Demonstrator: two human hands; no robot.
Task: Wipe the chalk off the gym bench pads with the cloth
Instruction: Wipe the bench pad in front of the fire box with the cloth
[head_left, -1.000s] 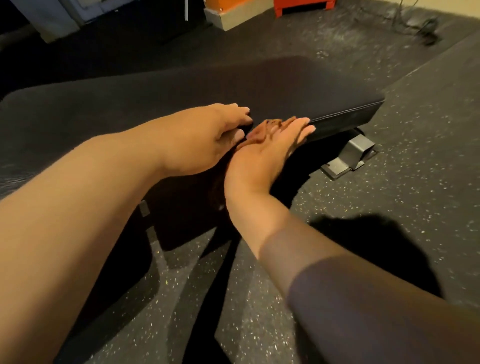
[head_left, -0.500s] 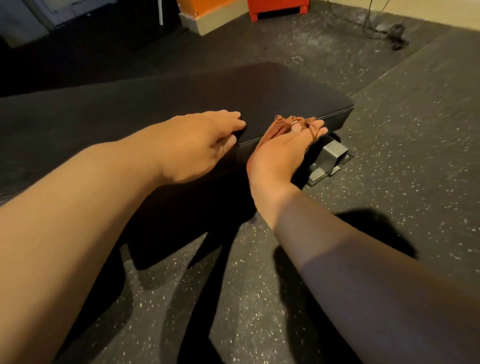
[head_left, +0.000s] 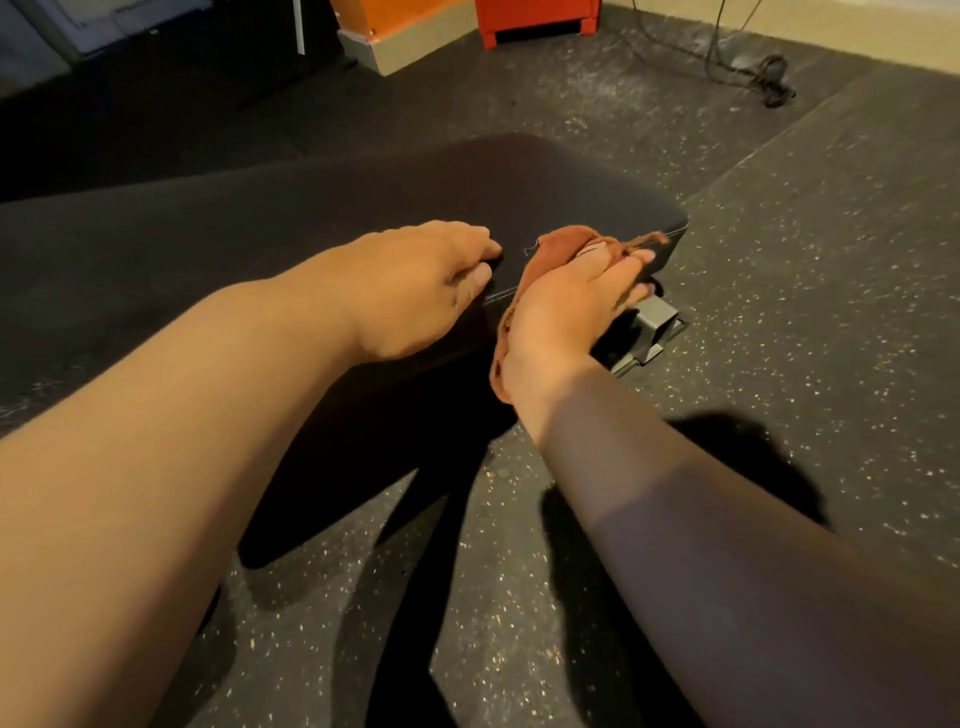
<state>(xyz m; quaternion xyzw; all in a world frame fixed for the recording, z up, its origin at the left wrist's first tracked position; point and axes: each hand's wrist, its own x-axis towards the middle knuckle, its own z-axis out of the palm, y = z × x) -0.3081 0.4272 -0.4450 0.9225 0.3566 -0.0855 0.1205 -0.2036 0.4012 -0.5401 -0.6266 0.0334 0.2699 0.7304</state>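
On the near long edge of the pad (head_left: 363, 208), close to its far corner, the work is located.

Item 1, pad: black, stitched seam along the rim, seen lying flat. No chalk can be made out on it in this dim light.

Item 2, cloth (head_left: 558, 249): rust-coloured and frayed. It is sandwiched between the palm and the side wall of the pad, with a bunch showing above the fingers and a tail hanging below the wrist. It is judged to be placed so because the side wall is the strip being wiped.

Item 3, right hand (head_left: 566, 306): held flat, fingers nearly straight and pointed toward the corner, so that the cloth is pressed on rather than clenched (a flat palm spreads the pressure).

Item 4, left hand (head_left: 415, 291): laid on the pad top just beside the cloth, thumb down the side wall, fingers relaxed, nothing enclosed. It is taken to be a brace for the bench and the body.

Item 5, foot (head_left: 657, 327): grey metal, set on the floor (head_left: 779, 312) under the corner, partly hidden by the right hand.

Progress: the top and the far side are presumed to be wiped separately.
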